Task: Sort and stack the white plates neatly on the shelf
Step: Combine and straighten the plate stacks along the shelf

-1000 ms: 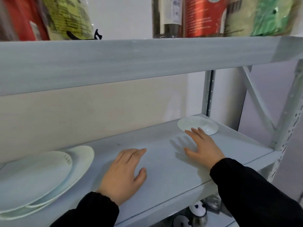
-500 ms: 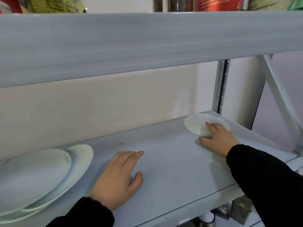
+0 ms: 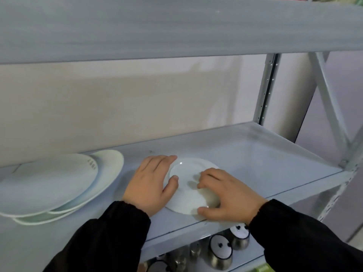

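The plate [image 3: 188, 195] lies on the shelf [image 3: 265, 163], with the stack [image 3: 49, 183] at its 9 o'clock. The left hand [image 3: 149, 183] lies flat at the plate's 9 o'clock with fingers straight and thumb over the rim, its grip wide. The right hand [image 3: 229, 195], at 4 o'clock, curls its fingers on top with the thumb at the near rim, its grip holding the plate.

Open rightward past right hand [image 3: 231, 195] along shelf [image 3: 275, 163]; blocked just left of left hand [image 3: 149, 183] by stacked plates [image 3: 49, 183]; capped above both by upper shelf [image 3: 176, 26].
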### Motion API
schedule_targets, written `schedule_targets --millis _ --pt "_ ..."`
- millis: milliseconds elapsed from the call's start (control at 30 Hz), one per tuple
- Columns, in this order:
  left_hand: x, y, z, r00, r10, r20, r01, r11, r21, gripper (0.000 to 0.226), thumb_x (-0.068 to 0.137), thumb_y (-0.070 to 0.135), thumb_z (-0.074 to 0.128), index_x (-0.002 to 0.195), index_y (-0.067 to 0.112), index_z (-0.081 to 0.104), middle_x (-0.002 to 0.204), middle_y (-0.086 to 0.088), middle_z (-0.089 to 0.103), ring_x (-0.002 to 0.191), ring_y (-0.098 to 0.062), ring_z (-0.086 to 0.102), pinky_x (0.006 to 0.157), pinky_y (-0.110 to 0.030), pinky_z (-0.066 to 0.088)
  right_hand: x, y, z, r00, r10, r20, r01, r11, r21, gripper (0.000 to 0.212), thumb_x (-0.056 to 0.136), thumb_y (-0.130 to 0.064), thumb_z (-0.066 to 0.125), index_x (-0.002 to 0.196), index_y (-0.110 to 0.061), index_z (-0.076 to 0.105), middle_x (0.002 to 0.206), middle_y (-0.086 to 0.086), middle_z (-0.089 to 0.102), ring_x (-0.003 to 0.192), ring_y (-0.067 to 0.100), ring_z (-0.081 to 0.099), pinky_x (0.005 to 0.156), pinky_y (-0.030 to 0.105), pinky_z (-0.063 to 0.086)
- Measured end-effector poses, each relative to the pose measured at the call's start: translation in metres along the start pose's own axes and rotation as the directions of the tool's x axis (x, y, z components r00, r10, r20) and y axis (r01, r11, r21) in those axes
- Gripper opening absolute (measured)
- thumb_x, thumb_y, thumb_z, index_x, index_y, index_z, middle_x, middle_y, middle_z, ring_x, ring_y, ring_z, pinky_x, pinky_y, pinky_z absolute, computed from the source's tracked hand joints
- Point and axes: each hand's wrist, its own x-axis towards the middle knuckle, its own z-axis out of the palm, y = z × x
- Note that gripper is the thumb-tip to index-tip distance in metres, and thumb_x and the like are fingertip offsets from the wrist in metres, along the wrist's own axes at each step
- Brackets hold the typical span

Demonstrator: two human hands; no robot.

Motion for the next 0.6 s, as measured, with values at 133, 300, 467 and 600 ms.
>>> schedule_targets --millis 133,300,467,600 --pt "-0.013 0.0 -0.011 0.999 0.015 -0.036 -0.017 0.999 -0.049 0.05 0.093 0.042 0.04 0.134 0.018 0.055 0.124 0.001 0.06 0.119 -0.016 0.046 0.101 -0.02 0.029 -0.022 -0.016 0.002 0.999 -0.027 0.019 0.028 0.998 -0.055 0.077 0.063 -0.084 0.06 0.112 -0.026 0.048 0.123 -0.012 0.042 0.118 0.012 0.041 0.101 0.026 0.038" --pt "-0.02 -0.006 -0.014 0.998 -0.037 0.047 0.041 0.996 -0.082 0.059 0.09 0.053 0.031 0.136 0.022 0.052 0.13 0.005 0.057 0.124 -0.014 0.044 0.1 -0.016 0.026 -0.016 -0.025 0.003 1.0 0.025 -0.004 -0.025 0.996 -0.09 0.086 0.059 -0.087 0.059 0.126 -0.034 0.043 0.123 -0.019 0.038 0.12 0.008 0.037 0.102 0.027 0.039" --pt "-0.02 -0.012 -0.002 0.943 -0.131 0.306 0.16 0.985 -0.07 0.069 0.088 0.064 0.027 0.145 0.027 0.038 0.145 0.008 0.039 0.125 -0.013 0.046 0.105 -0.025 0.033 -0.017 -0.013 -0.005 0.991 0.134 0.022 -0.134 0.991 -0.007 0.072 0.058 -0.079 0.069 0.113 -0.039 0.043 0.126 -0.019 0.029 0.126 0.002 0.028 0.104 0.022 0.034" --pt "-0.019 -0.007 0.001 0.92 -0.009 0.392 0.104 0.97 -0.221 0.076 0.079 0.068 0.028 0.145 0.032 0.037 0.145 0.017 0.035 0.126 -0.003 0.044 0.103 -0.014 0.028 -0.027 0.01 -0.019 0.968 0.245 0.059 -0.246 0.969 0.005 0.07 0.055 -0.078 0.071 0.102 -0.043 0.033 0.136 -0.022 0.027 0.129 0.005 0.035 0.099 0.025 0.038"
